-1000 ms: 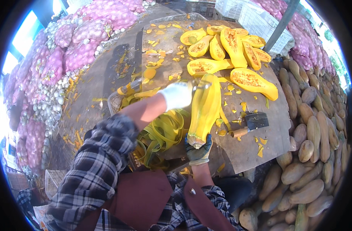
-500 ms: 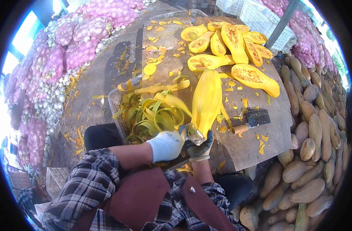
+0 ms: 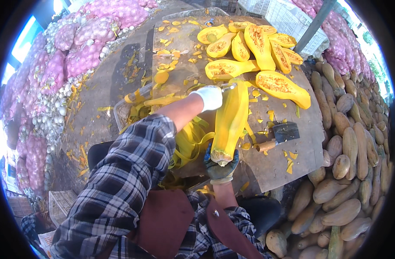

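Note:
A long peeled yellow squash (image 3: 228,123) lies lengthwise in front of me, its near end tilted toward my body. Under that near end, my right hand (image 3: 222,169) in a dark-palmed glove is wrapped round the squash. My left hand (image 3: 209,98), in a white glove, reaches across to the far end. Its fingers are closed on a metal peeler (image 3: 227,86), whose head touches or nearly touches the squash's far end. Long green-yellow peel strips (image 3: 191,140) heap beside the squash, partly hidden by my left arm.
Halved squashes (image 3: 260,47) with orange seed centres lie at the board's far side. A cleaver (image 3: 286,132) with a wooden handle rests right of the squash. Unpeeled squashes (image 3: 351,142) pile up at right. Pink net sacks (image 3: 89,30) stand at left; white crates (image 3: 288,19) are behind.
My left hand has carried the peeler from the squash's near end to its far end. The right hand still holds the near end, now more exposed. The view has shifted slightly.

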`<state>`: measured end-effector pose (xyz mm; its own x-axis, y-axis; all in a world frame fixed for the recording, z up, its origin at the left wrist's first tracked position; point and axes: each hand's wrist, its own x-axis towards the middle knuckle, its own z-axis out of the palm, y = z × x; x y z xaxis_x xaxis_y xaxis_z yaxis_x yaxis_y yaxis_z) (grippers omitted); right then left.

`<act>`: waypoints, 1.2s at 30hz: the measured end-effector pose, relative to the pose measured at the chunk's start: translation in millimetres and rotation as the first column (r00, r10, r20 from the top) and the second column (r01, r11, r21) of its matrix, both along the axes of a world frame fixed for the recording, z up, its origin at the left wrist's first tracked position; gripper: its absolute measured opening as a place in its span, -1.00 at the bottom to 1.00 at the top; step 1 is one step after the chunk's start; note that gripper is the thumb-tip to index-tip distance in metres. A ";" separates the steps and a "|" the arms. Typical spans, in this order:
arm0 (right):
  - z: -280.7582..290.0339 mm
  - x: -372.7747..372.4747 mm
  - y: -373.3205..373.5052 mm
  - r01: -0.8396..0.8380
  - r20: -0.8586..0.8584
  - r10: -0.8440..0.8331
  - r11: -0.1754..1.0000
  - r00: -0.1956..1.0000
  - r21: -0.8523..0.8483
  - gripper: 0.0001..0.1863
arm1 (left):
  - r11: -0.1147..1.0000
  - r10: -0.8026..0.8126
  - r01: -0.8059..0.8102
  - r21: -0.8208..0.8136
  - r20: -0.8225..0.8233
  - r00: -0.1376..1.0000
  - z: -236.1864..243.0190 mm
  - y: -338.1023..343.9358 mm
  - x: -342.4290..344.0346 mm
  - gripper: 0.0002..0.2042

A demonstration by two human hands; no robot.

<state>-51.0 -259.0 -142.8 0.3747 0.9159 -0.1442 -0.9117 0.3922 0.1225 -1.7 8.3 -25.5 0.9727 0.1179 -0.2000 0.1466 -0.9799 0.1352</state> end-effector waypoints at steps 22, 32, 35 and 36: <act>-1.2 17.6 -7.9 0.649 0.822 0.162 0.539 0.545 -0.537 -0.21 | 0.820 0.258 -0.282 -0.497 -0.118 0.959 -22.2 -145.1 -185.3 -0.54; 82.4 -14.0 18.9 0.917 0.125 0.980 0.190 -0.155 -0.350 0.29 | 0.752 0.588 -0.633 -0.183 -0.245 0.771 -2.8 -80.0 -251.5 -0.41; 79.6 3.7 13.9 0.859 0.323 0.945 0.212 -0.058 -0.466 0.28 | 0.668 0.672 -0.704 -0.239 -0.211 0.710 -7.6 -55.6 -264.4 -0.46; 76.5 9.0 12.4 0.826 0.390 0.921 0.232 -0.016 -0.514 0.28 | 0.669 0.672 -0.702 -0.243 -0.206 0.711 -5.3 -52.8 -269.4 -0.48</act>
